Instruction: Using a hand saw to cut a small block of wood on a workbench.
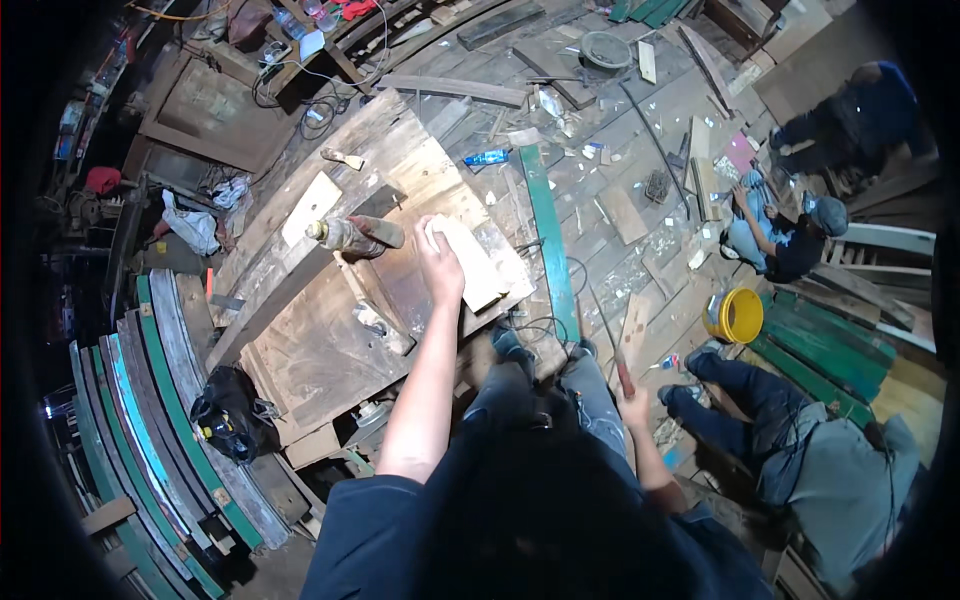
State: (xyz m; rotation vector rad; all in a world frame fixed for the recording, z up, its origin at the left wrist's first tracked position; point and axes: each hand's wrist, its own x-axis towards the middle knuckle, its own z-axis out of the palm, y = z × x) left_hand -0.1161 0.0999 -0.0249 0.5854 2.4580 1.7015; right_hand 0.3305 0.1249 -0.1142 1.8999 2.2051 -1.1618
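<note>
My left hand (440,255) grips the near edge of a pale wooden board (473,270) on a worn workbench top (310,360). Just left of it stand a plastic bottle (330,233) and a reddish-brown object (378,230) by a timber beam (250,310). Wooden tools or offcuts (365,300) lie below the bottle. My right hand (633,410), low beside my right leg, is closed on the reddish handle of a long, thin tool (625,375); its exact kind is unclear.
A green plank (550,260) lies right of the bench. Stacked boards (150,400) and a black bag (235,415) are left. A yellow bucket (740,316), several other people (795,240) and scattered scrap wood are right. Cables (320,120) and a basin (605,52) sit farther back.
</note>
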